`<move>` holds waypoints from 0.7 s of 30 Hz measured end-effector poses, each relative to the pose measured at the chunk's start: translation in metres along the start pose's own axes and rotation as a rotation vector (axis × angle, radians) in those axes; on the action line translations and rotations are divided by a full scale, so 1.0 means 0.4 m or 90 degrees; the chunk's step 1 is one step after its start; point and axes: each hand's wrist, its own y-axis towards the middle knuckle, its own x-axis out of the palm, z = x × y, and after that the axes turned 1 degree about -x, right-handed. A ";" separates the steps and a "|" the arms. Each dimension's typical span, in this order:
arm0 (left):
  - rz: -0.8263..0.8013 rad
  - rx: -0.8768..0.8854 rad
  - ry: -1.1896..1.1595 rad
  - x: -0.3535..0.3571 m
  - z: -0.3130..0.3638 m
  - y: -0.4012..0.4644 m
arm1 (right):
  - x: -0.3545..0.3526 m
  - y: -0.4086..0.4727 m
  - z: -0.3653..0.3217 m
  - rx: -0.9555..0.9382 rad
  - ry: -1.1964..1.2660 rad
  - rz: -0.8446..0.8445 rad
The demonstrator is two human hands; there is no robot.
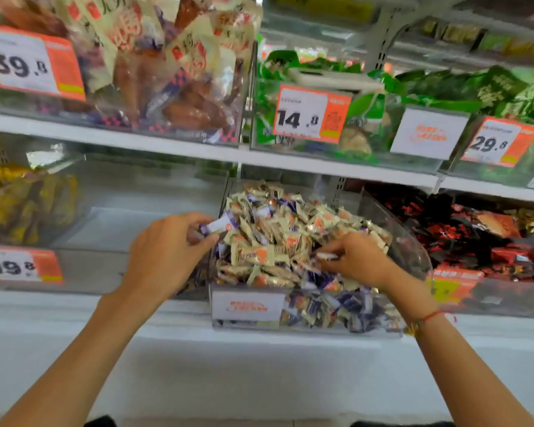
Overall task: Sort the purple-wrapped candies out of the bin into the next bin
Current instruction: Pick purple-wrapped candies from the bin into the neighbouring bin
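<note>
A clear plastic bin (247, 309) on the lower shelf is heaped with cream-wrapped candies (275, 238), with purple-wrapped ones mixed in low at the front. My left hand (167, 251) sits at the bin's left edge and pinches a purple-and-white candy (221, 224) between thumb and fingers. My right hand (355, 260) is down in the heap on the right side, its fingers pinching a small wrapped candy (327, 256). Left of this bin stands a clear bin (154, 211) that looks nearly bare inside.
A bin of red-and-black packets (487, 238) is to the right, and yellow packets (19, 201) fill the far left. The upper shelf (198, 149) overhangs closely, holding bins with price tags. A white shelf ledge (259, 359) runs below my forearms.
</note>
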 end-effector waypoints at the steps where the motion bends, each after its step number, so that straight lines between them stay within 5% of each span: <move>1: -0.008 0.006 0.007 -0.001 0.000 -0.003 | -0.001 0.000 -0.009 -0.001 -0.009 0.001; 3: -0.011 0.006 0.019 -0.004 -0.001 -0.004 | 0.001 -0.002 -0.019 0.006 0.001 0.028; 9: 0.057 -0.016 -0.004 -0.014 -0.056 0.021 | 0.010 0.009 -0.145 -0.072 0.192 0.336; 15: 0.127 -0.072 0.114 -0.029 -0.117 0.048 | 0.085 0.150 -0.370 -0.234 0.179 0.253; 21: -0.018 -0.123 0.174 -0.005 -0.171 0.051 | 0.116 0.210 -0.381 -0.201 0.102 0.104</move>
